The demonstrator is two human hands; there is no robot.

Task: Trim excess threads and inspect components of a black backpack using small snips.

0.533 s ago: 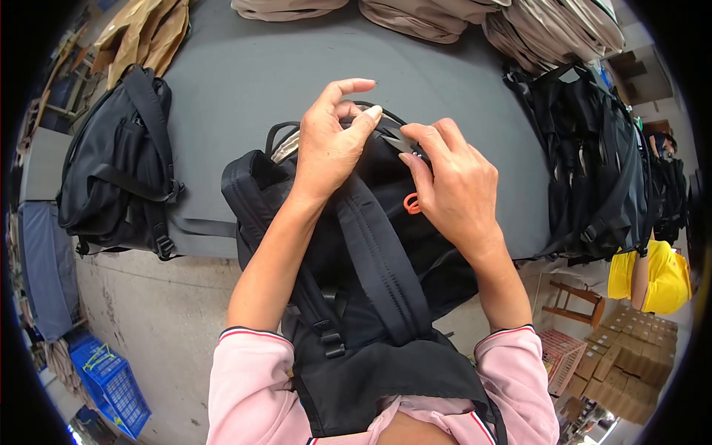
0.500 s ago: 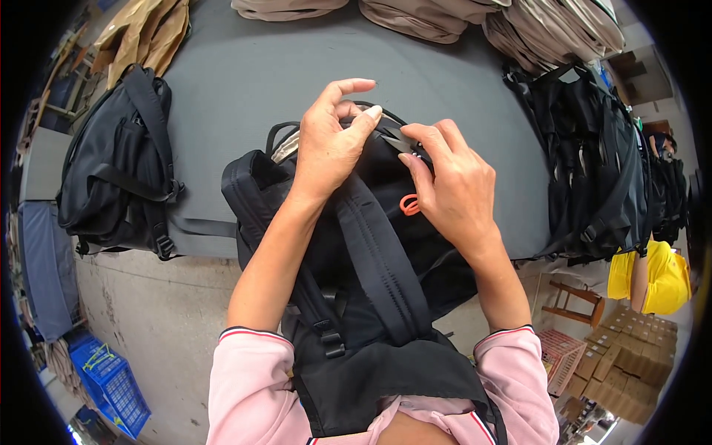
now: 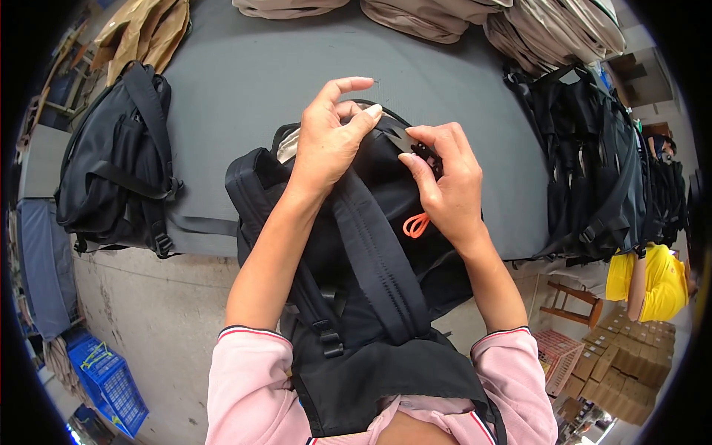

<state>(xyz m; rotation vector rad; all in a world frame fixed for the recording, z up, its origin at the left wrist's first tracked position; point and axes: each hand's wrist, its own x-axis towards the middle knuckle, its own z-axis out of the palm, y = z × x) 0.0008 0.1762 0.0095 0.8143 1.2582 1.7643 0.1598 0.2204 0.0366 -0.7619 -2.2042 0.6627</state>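
A black backpack (image 3: 437, 274) lies before me against the table edge, its padded straps (image 3: 378, 256) facing up. My left hand (image 3: 330, 141) is at its top, the thumb against curled fingers at the bag's upper edge and the index finger stretched out. Fine dark thread shows near that fingertip. Between thumb and fingers, my right hand (image 3: 449, 167) holds small thread snips (image 3: 429, 156) with a black body. Their pale blades lie close to the bag's top, beside my left thumb. An orange cord loop (image 3: 417, 225) hangs below the right hand. Light lining (image 3: 288, 146) peeks out at the upper left.
On the grey table (image 3: 222, 89), another black backpack (image 3: 119, 159) stands at left and more black bags (image 3: 593, 163) at right. Stacked beige bags (image 3: 426, 16) line the far edge. A blue crate (image 3: 111, 382) and a wooden stool (image 3: 575, 302) stand on the floor. A person in yellow (image 3: 660, 282) is at right.
My right hand has drawn slightly left and down, with the snips turned so more of their black body shows. The orange loop hangs lower. My left hand stays nearly in place.
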